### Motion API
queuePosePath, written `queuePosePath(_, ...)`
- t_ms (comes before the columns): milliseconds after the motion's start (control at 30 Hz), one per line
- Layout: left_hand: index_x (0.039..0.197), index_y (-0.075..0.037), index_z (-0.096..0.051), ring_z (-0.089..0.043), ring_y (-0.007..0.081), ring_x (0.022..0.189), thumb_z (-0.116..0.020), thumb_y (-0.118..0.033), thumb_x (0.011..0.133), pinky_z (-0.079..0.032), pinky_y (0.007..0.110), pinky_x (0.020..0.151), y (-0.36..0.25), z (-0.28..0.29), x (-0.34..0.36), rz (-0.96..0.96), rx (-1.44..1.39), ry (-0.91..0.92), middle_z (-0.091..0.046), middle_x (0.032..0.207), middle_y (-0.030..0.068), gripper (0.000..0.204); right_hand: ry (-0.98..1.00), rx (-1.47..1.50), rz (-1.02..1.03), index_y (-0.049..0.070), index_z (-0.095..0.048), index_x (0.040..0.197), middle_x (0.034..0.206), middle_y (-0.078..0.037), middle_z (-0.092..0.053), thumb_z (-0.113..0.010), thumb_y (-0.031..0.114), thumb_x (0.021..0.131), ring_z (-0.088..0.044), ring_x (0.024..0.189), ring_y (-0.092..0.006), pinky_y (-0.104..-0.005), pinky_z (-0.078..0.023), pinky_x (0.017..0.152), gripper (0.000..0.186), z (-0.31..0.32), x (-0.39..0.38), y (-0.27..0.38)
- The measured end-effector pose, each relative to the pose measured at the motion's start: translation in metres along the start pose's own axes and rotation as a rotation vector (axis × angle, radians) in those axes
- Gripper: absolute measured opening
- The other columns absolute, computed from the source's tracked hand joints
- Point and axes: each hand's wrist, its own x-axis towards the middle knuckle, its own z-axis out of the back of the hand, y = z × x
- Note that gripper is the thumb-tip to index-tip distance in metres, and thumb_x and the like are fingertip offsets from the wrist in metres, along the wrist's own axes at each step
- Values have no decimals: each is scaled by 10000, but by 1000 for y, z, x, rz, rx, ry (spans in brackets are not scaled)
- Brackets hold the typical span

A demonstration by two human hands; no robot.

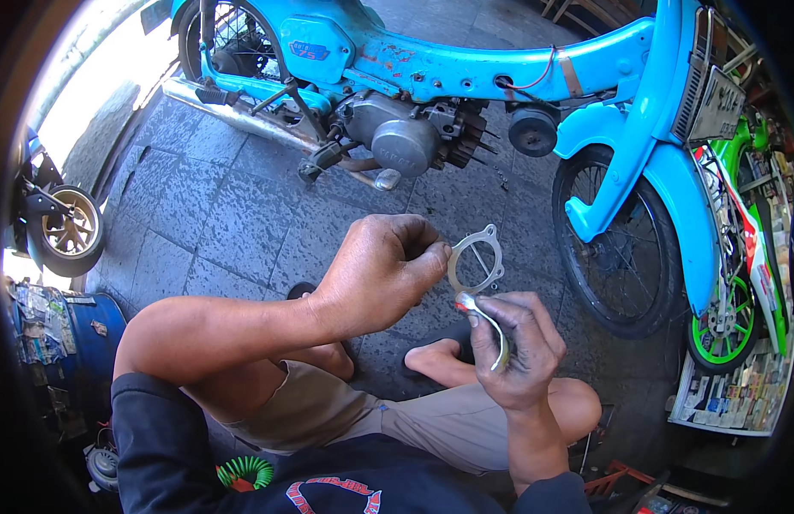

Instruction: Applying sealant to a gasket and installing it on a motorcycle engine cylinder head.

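My left hand (pixel 376 267) pinches a flat metal ring gasket (pixel 454 272) with bolt lugs between thumb and fingertips, holding it up over the floor. The ring's large hole and one protruding ear face me. Just below it, my right hand (pixel 527 349) grips a small squeezed tube (pixel 501 344), curled and flattened, with red at its tip. That tip is close to the ring's lower edge; I cannot tell whether they touch. Beyond my hands stands a light blue motorbike (pixel 465 64), its engine (pixel 401 141) opened at the front, with bare studs (pixel 481 141) sticking out.
The bike's front wheel (pixel 620 248) stands at the right, near a green-wheeled bike (pixel 727 325). A small wheel (pixel 70 224) and a blue drum (pixel 93 330) are at the left. A green coiled hose (pixel 245 469) lies by my lap. Dark tiles (pixel 234 206) cover the floor.
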Motion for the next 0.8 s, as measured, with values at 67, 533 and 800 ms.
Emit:
queuePosePath(67, 1011, 87, -691, -612, 92, 621, -647, -166, 1011, -523, 275, 539, 0, 1, 0, -2, 10, -3, -677, 787, 68, 257, 25, 17, 5, 3, -709, 1071, 950, -141, -695, -865, 144, 830, -723, 789, -249, -356, -589, 648, 320, -1, -1, 0)
queuePosePath(533, 985, 81, -697, -605, 88, 597, -643, -161, 1010, -509, 272, 522, 0, 1, 0, 7, 5, -6, -669, 755, 56, 249, -59, 6, -69, -32, -702, 990, 899, -149, -691, -726, -66, 835, -707, 764, -225, -319, -552, 653, 160, 1, 3, 4)
queuePosePath(800, 979, 85, -696, -618, 91, 599, -651, -164, 1007, -515, 277, 525, -2, -1, -2, -3, 20, 0, -676, 762, 67, 255, -27, 15, 10, -3, -703, 1095, 941, -152, -688, -779, 26, 836, -724, 783, -282, -367, -581, 648, 272, -5, 14, 4)
